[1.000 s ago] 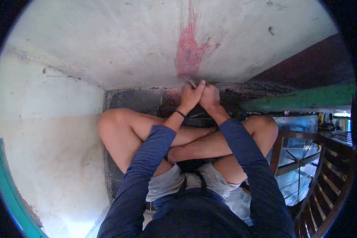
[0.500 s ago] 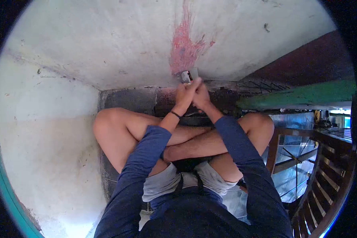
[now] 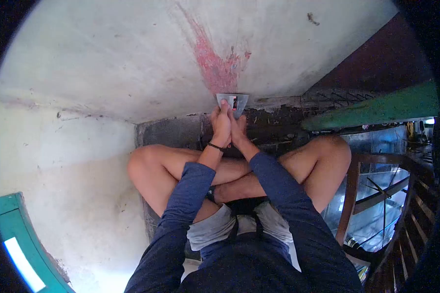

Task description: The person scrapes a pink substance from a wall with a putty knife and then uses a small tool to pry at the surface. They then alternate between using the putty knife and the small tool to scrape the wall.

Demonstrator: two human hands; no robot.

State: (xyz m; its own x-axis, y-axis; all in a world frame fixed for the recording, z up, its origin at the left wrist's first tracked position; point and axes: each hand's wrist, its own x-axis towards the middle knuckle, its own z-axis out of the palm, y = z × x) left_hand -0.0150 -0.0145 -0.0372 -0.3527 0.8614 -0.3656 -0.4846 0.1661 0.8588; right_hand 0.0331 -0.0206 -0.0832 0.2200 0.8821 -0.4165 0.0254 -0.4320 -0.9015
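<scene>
Both hands are together low in front of the pale wall (image 3: 146, 68), closed on a putty knife (image 3: 240, 103). Its wide grey blade, with a dark and red label, points away from me, and its far edge is at the bottom of a scraped red patch (image 3: 217, 68). My left hand (image 3: 221, 125), with a dark bracelet on the wrist, has a finger stretched along the blade. Pressed against it from the right, my right hand (image 3: 238, 131) grips the knife too. The handle is hidden by the hands.
My crossed legs (image 3: 161, 168) are under my arms. A green beam (image 3: 371, 112) runs along the right, above a slatted brown wooden railing (image 3: 410, 219). At lower left stands a green frame (image 3: 14, 219). Dark tiles (image 3: 168, 132) line the foot of the wall.
The putty knife has turned, so its blade now faces me broadly. My view has shifted, and the hands appear slightly lower and to the left, still together on the tool.
</scene>
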